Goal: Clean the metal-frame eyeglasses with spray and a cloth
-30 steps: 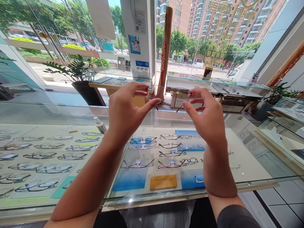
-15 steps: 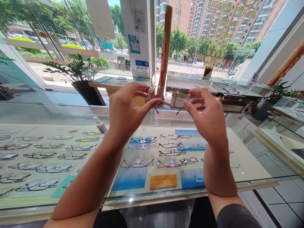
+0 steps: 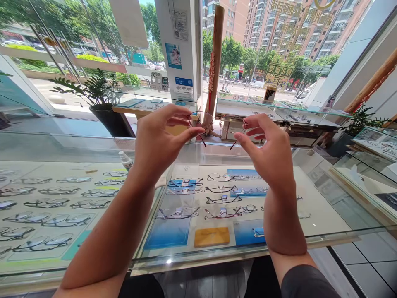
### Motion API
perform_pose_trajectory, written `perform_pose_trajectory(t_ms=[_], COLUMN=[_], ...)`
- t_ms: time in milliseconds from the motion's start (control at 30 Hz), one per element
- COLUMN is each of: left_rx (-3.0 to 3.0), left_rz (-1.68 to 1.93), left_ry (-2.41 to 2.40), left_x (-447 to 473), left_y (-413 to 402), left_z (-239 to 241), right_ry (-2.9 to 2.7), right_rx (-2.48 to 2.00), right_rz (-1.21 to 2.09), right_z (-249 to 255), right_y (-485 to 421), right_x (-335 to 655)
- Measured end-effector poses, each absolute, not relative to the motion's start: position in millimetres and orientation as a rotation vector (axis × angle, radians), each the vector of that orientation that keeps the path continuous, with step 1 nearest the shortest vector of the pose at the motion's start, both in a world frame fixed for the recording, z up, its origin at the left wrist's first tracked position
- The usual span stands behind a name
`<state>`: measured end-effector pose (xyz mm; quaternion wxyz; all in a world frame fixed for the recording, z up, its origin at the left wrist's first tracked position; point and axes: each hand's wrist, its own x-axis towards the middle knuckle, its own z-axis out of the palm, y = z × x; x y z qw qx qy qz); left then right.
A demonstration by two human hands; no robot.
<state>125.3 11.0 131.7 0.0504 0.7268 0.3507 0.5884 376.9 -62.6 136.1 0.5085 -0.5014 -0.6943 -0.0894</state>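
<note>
A pair of thin-rimmed eyeglasses (image 3: 205,112) is held up in front of me, above the glass display counter. My left hand (image 3: 164,134) pinches its left side between thumb and fingers. On the other side, my right hand (image 3: 263,140) grips the frame the same way. The dark temple tips point down and toward me between my hands. Under my forearms, rows of eyeglasses (image 3: 221,199) lie inside the counter (image 3: 322,207). A white spray bottle (image 3: 125,159) stands behind my left forearm, partly covered by it.
An orange-yellow case (image 3: 211,236) and blue cards (image 3: 167,234) lie among the displayed frames. Beyond the counter are a potted plant (image 3: 105,107), a wooden post (image 3: 216,62) and further display cases (image 3: 276,114). Large windows face a street.
The view has shifted slightly, so the scene sits a little further left. Both hands keep their hold on the eyeglasses, whose front is tilted slightly differently.
</note>
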Motion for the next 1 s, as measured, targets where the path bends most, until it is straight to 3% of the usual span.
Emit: perform_pose_trajectory(t_ms=[1000], left_rx=[2.195], left_rz=[1.792], left_ry=[1.066], left_x=[122.8], left_y=[16.2], left_z=[130.6], right_ry=[-1.687], right_rx=[-1.193], right_rz=[-0.225], right_z=[139.0], right_y=[-64.7], right_x=[375.6])
